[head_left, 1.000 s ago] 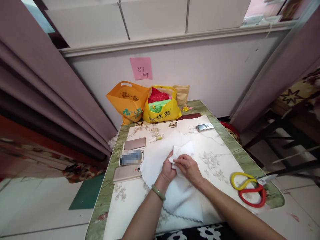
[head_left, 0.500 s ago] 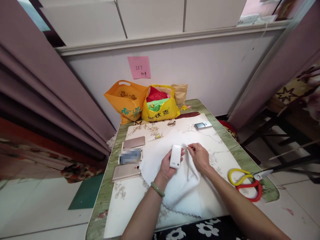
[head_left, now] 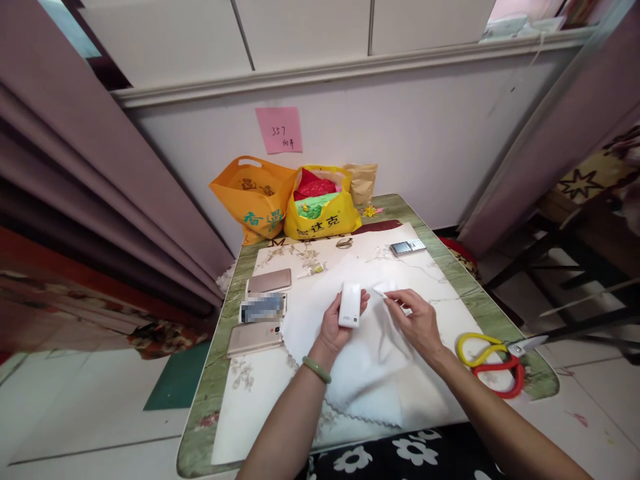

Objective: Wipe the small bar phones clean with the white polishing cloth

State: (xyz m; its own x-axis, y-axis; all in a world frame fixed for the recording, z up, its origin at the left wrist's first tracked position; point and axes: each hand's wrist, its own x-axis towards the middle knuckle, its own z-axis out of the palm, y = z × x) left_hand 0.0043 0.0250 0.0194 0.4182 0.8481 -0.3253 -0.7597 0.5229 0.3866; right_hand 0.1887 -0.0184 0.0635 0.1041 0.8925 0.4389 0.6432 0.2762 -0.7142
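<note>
My left hand grips a small white device, shaped like a power bank, and holds it upright over the table's middle. Just to its right, my right hand pinches a raised fold of the white cloth that lies spread on the table under both hands. A green bangle sits on my left wrist.
Three phones lie in a row left of the cloth, and another phone lies at the far right. Yellow and red scissors rest near the right edge. Orange and yellow bags stand against the wall.
A second ago both hands were bunched on the cloth around the device. The cloth has been pulled off to the right, and the white device now stands bare in my left hand.
</note>
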